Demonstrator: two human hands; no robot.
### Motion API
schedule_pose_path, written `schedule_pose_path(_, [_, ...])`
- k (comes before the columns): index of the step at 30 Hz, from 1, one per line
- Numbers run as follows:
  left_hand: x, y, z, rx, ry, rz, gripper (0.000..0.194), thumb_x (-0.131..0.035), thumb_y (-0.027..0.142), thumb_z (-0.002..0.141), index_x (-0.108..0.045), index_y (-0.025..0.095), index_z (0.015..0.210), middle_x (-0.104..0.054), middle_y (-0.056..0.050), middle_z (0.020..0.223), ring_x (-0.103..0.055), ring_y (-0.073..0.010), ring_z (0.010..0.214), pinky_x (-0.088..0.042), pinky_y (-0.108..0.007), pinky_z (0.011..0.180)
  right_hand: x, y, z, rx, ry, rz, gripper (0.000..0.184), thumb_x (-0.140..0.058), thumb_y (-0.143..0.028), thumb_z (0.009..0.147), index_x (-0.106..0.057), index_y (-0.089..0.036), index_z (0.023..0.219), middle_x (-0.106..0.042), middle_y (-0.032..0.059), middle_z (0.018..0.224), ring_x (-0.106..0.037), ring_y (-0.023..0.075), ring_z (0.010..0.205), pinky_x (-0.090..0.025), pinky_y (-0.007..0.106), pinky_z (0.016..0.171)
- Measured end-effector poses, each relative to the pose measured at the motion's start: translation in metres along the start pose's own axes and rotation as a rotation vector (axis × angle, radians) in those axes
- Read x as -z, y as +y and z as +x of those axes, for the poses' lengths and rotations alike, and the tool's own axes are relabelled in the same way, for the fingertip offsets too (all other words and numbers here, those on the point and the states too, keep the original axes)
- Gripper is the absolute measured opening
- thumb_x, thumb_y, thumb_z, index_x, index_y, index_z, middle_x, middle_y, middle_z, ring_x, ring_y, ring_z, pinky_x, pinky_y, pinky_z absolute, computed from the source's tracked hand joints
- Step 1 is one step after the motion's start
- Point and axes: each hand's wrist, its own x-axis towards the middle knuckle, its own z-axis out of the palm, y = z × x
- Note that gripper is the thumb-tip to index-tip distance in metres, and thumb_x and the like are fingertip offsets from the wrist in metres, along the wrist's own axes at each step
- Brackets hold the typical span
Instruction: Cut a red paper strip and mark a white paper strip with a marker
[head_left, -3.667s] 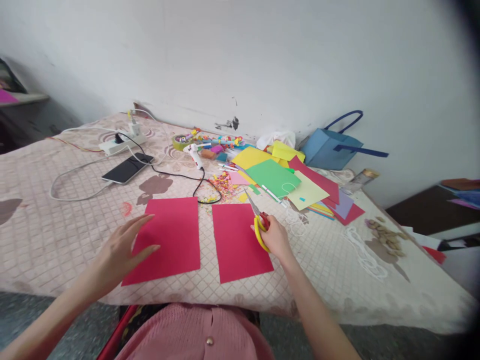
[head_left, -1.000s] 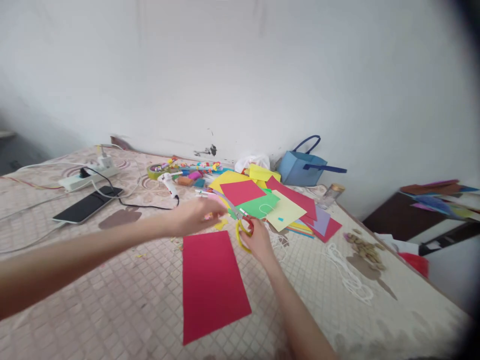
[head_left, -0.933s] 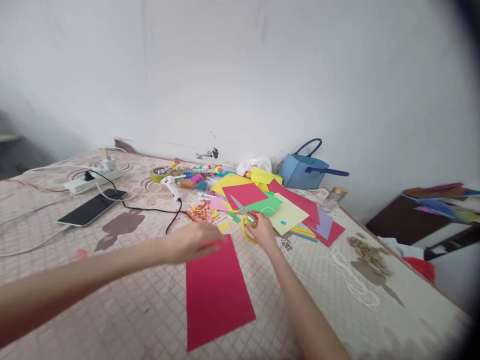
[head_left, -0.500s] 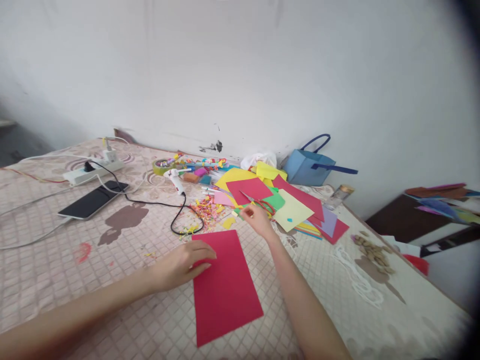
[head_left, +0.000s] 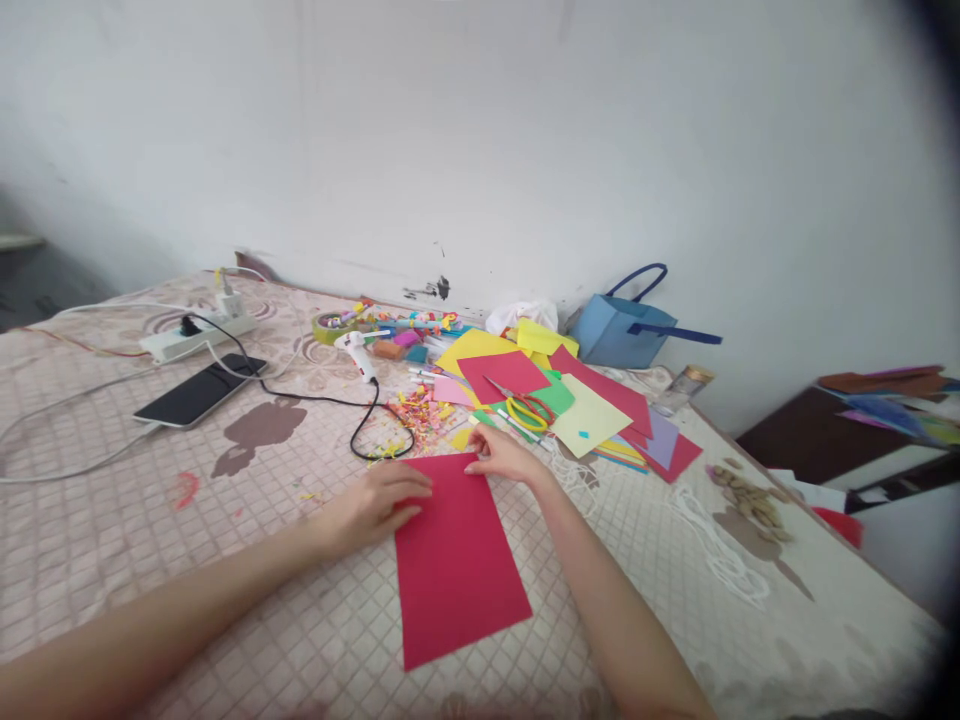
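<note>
A red sheet of paper (head_left: 465, 575) lies flat on the table in front of me, slightly turned. My left hand (head_left: 382, 503) rests on its upper left edge, fingers stretched out over the paper and thumb apart. At the upper right corner is my right hand (head_left: 506, 457), its thumb on the paper and its fingers curled just past the far edge, closed about the corner. Just behind that hand are scissors with red and yellow handles (head_left: 527, 412), resting among coloured sheets.
Paper scraps (head_left: 427, 415) and a white glue gun (head_left: 360, 358) with a looped black cord lie behind the sheet. A phone (head_left: 199, 390) and power strip (head_left: 199, 337) are leftward. Rightward are a blue bag (head_left: 619, 333), a glass jar (head_left: 684, 388), white string (head_left: 720, 550) and brown pieces (head_left: 750, 500).
My right hand has come back from beside the scissors to the sheet's upper right corner. My left hand stays on the sheet's left edge. The view has shifted slightly.
</note>
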Motion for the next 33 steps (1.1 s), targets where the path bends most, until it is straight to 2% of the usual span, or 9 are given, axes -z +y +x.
schedule_pose_path(4, [0.005,-0.016,-0.001,0.144,0.185,0.032,0.022,-0.044,0.022,0.092,-0.061,0.019,0.107,-0.065,-0.009,0.108,-0.059,-0.0201,0.104,-0.047,-0.035,0.092,-0.002,0.001,0.001,-0.018,0.006,0.06,0.033,-0.081,-0.024,0.052,-0.059,-0.017,0.076,-0.056,-0.0036,0.075,-0.05,0.0128,0.07,-0.039,0.023,0.064])
schedule_pose_path(8, [0.008,-0.023,0.001,-0.012,-0.09,0.1,0.03,-0.049,0.029,0.092,-0.057,0.022,0.12,-0.062,-0.008,0.12,-0.055,-0.0216,0.114,-0.041,-0.039,0.1,-0.004,-0.002,0.002,-0.052,0.037,0.163,0.026,-0.077,-0.022,0.056,-0.057,-0.016,0.071,-0.054,-0.0056,0.067,-0.047,0.0108,0.062,-0.036,0.021,0.059])
schedule_pose_path(10, [0.01,-0.027,0.001,0.001,-0.134,0.185,0.037,-0.05,0.035,0.091,-0.053,0.022,0.126,-0.058,-0.008,0.127,-0.051,-0.0246,0.119,-0.036,-0.043,0.103,0.0,-0.006,-0.001,-0.066,0.014,0.247,0.021,-0.074,-0.023,0.061,-0.058,-0.016,0.073,-0.054,-0.0062,0.063,-0.047,0.0098,0.057,-0.036,0.021,0.055])
schedule_pose_path(14, [0.021,-0.034,-0.001,0.209,0.23,0.289,0.035,-0.046,0.036,0.092,-0.057,0.018,0.121,-0.059,-0.012,0.126,-0.047,-0.0278,0.123,-0.032,-0.046,0.105,0.021,-0.015,-0.01,-0.097,-0.061,0.442,0.022,-0.069,-0.035,0.068,-0.062,-0.016,0.077,-0.054,-0.0057,0.057,-0.047,0.0086,0.048,-0.036,0.02,0.046])
schedule_pose_path(19, [0.04,-0.029,0.004,0.559,0.486,-0.171,0.049,-0.051,0.052,0.084,-0.055,0.019,0.121,-0.05,-0.011,0.135,-0.041,-0.0292,0.127,-0.027,-0.046,0.109,0.04,-0.014,-0.013,-0.133,0.142,0.691,0.03,-0.063,-0.047,0.072,-0.056,-0.019,0.079,-0.048,-0.0083,0.056,-0.035,0.0042,0.038,-0.027,0.017,0.037])
schedule_pose_path(24, [0.037,-0.022,0.033,0.661,0.362,-0.539,0.067,-0.041,0.068,0.081,-0.057,0.014,0.118,-0.06,-0.014,0.122,-0.058,-0.0283,0.111,-0.049,-0.039,0.088,0.033,-0.011,-0.006,-0.125,0.279,0.879,0.034,-0.069,-0.048,0.067,-0.056,-0.02,0.08,-0.046,-0.0092,0.053,-0.034,0.0038,0.035,-0.026,0.017,0.034])
schedule_pose_path(27, [0.031,-0.02,0.053,0.661,0.259,-0.697,0.066,-0.063,0.064,0.068,-0.061,0.014,0.11,-0.066,-0.013,0.112,-0.064,-0.0286,0.1,-0.053,-0.036,0.078,0.028,-0.014,-0.004,-0.106,0.308,0.959,0.035,-0.075,-0.047,0.063,-0.058,-0.02,0.077,-0.051,-0.0078,0.053,-0.04,0.0053,0.037,-0.028,0.018,0.034])
schedule_pose_path(30, [0.029,-0.016,0.062,0.658,0.233,-0.806,0.056,-0.077,0.055,0.057,-0.064,0.012,0.09,-0.071,-0.011,0.095,-0.067,-0.0263,0.087,-0.054,-0.034,0.075,0.021,-0.022,-0.004,-0.074,0.344,1.043,0.039,-0.069,-0.057,0.067,-0.061,-0.022,0.083,-0.065,-0.0021,0.066,-0.058,0.0119,0.053,-0.043,0.022,0.045])
schedule_pose_path(33, [0.031,-0.013,0.059,0.68,0.29,-0.856,0.048,-0.077,0.052,0.06,-0.061,0.013,0.084,-0.072,-0.008,0.086,-0.068,-0.0215,0.077,-0.053,-0.029,0.068,0.008,-0.034,-0.006,-0.052,0.308,1.097,0.047,-0.061,-0.062,0.073,-0.064,-0.022,0.098,-0.072,0.0052,0.088,-0.067,0.0216,0.077,-0.052,0.032,0.063])
